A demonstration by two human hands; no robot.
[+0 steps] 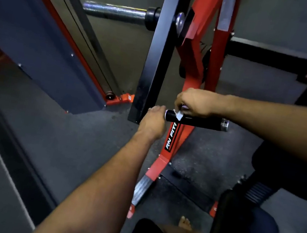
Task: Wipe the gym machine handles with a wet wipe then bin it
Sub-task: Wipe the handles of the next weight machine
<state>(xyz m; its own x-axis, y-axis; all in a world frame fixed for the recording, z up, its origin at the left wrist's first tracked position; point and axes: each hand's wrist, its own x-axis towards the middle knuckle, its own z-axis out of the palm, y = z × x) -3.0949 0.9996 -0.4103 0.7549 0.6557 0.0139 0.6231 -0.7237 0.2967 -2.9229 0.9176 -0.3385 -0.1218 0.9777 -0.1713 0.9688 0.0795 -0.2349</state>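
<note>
Two hands meet at the black handle (195, 120): your left hand (153, 121) sits at its left end, fingers hidden, so its grip can't be told. Your right hand (194, 102) is just above, fingers pinching the white wipe (178, 115) against the handle's top.

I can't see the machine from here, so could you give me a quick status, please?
Right hand pinching wet wipe on black handle. Left hand at handle's end, grip unclear. Nothing blocking.
</note>
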